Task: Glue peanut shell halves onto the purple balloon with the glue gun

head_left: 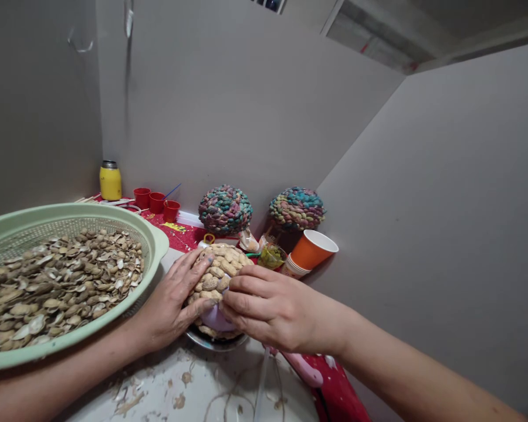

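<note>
A dome covered with glued nut shells rests on a metal plate in front of me. My left hand cups its left side, fingers wrapped against the shells. My right hand presses on the dome's lower right, fingertips pinched together against a shell at its edge. A pale purple patch of bare dome shows under my fingers.
A green colander full of nut shells sits on the left. Behind stand two yarn-covered domes, stacked orange paper cups, three red cups and a yellow jar. Walls close in behind and on the right.
</note>
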`<state>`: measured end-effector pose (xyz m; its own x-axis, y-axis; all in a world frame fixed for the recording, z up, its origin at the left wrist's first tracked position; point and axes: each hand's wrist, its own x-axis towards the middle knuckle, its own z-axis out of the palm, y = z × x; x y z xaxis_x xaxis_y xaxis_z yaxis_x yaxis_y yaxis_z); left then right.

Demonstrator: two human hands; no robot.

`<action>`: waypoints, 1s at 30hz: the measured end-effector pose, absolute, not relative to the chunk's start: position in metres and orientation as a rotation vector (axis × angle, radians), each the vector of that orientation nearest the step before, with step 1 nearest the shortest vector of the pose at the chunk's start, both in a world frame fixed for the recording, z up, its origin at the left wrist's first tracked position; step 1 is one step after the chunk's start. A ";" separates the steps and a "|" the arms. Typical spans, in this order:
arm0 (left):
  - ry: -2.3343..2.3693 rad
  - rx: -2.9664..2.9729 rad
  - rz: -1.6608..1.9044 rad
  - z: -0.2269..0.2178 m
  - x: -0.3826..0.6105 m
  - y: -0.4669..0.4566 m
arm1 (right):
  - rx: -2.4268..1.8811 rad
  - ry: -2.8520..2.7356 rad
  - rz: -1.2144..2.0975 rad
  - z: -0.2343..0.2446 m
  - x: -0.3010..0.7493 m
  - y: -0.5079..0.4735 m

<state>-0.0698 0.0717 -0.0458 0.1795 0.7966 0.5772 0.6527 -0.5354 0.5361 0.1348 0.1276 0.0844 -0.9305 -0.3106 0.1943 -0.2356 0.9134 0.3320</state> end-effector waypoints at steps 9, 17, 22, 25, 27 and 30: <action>1.445 2.234 1.249 -0.041 -0.070 0.069 | 0.448 -2.724 -0.451 0.081 0.138 0.135; 1.441 2.273 1.260 -0.042 -0.069 0.065 | 0.277 -2.513 -0.308 0.055 0.162 0.138; 1.468 2.230 1.307 -0.044 -0.066 0.065 | -0.071 -2.269 -0.007 0.043 0.164 0.135; 1.477 2.214 1.319 -0.043 -0.065 0.064 | -0.333 -2.197 0.198 0.034 0.160 0.130; 1.478 2.213 1.331 -0.042 -0.065 0.064 | -0.443 -2.211 0.306 0.026 0.157 0.126; 1.498 2.202 1.306 -0.038 -0.064 0.063 | -0.523 -2.252 0.426 0.017 0.156 0.122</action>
